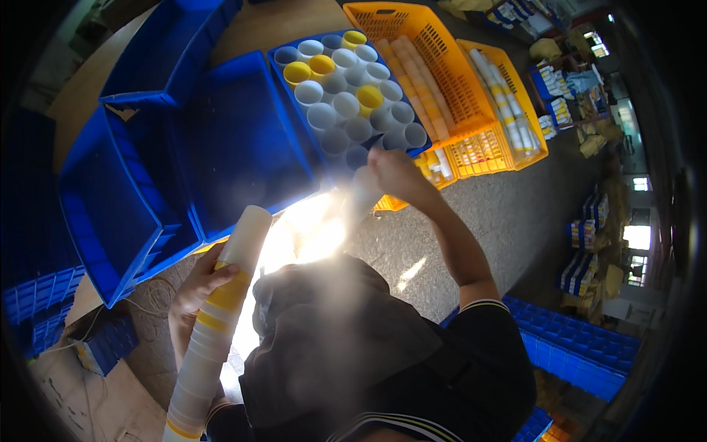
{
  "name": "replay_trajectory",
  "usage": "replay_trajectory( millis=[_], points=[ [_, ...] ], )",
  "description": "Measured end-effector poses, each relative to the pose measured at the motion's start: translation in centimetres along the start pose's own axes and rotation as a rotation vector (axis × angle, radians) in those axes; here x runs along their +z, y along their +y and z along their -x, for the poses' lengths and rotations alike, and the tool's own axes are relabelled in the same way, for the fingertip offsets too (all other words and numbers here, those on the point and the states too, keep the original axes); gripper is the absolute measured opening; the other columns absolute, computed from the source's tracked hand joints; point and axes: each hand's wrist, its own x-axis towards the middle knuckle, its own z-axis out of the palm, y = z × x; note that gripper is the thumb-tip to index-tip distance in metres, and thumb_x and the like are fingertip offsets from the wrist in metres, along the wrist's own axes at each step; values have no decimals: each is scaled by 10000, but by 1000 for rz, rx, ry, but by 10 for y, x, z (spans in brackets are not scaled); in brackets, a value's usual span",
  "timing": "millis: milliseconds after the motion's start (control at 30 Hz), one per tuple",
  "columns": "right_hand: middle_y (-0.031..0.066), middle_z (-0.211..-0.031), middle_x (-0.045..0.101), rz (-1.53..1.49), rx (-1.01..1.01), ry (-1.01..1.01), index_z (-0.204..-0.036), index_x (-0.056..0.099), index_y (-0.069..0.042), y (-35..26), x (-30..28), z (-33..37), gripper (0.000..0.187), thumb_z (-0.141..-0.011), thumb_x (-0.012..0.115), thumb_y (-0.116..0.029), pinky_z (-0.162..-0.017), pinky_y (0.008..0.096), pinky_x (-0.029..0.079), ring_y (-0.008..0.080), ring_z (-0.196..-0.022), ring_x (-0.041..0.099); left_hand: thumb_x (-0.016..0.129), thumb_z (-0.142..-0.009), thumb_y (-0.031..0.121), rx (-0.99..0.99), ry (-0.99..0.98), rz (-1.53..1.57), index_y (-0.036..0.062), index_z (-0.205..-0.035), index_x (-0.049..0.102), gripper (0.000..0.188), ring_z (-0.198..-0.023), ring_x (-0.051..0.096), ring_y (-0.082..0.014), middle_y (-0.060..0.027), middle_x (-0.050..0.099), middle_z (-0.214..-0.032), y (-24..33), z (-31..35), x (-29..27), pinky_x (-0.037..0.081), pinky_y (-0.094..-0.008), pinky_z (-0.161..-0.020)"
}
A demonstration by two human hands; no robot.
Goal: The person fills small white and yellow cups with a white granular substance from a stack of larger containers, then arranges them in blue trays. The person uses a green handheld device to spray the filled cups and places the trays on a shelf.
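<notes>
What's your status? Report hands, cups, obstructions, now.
Left fingers around long white-and-yellow cup stack, tilted. Right fingers at near edge of cup-filled blue crate, grip unclear. Glare between hands washes out detail.

- From my seat I see a tan tabletop (287, 20) at the upper left of the frame, with blue bins (234, 129) overlapping it; I can't tell which rest directly on it
- At upper centre I see a blue tray (304, 121) carrying close-set white cups (321, 116) and a few yellow cups (297, 72), mouths up
- From centre to right I see grey floor (456, 221) with a sunlit patch, and a long blue stack (574, 350) standing at lower right
- At lower left I see thin cable (151, 296) lying in loops on the floor
</notes>
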Motion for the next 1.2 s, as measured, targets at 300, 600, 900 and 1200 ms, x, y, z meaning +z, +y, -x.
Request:
replay_trajectory(
  millis=[300, 600, 900, 1200],
  points=[
    [199, -823, 675, 3, -7, 380, -969, 561, -33, 21, -63, -4, 99, -901, 633, -33, -700, 405, 529, 359, -808, 701, 841, -789, 305, -15, -5, -15, 28, -1371, 491, 734, -982, 676, -205, -131, 645, -1091, -5, 7, 0, 596, -323, -802],
    [211, -919, 709, 387, 68, 128, -1204, 583, -34, -14, -56, -24, 245, -1016, 462, -135, -760, 442, 566, 369, -884, 706, 852, -785, 258, 3, 1, 64, 16, -1366, 500, 721, -1033, 659, -208, -134, 634, -1121, -19, 9, 10, 582, -334, -861],
    [225, -902, 689, 126, 0, 329, -994, 618, -34, 23, -31, -48, 84, -929, 570, -59, -753, 446, 553, 393, -893, 684, 830, -780, 303, 50, 40, -1, 8, -1347, 508, 716, -776, 695, -139, -105, 662, -949, -24, 9, 22, 592, -269, -632],
    [199, -1171, 672, 171, -124, 459, -1267, 582, -41, 32, 3, -20, 426, -924, 689, -271, -895, 408, 535, 358, -1058, 657, 821, -800, 309, 42, 62, -2, 7, -1374, 489, 728, -786, 699, -149, -116, 666, -978, -28, 7, 26, 607, -288, -650]
  ],
)
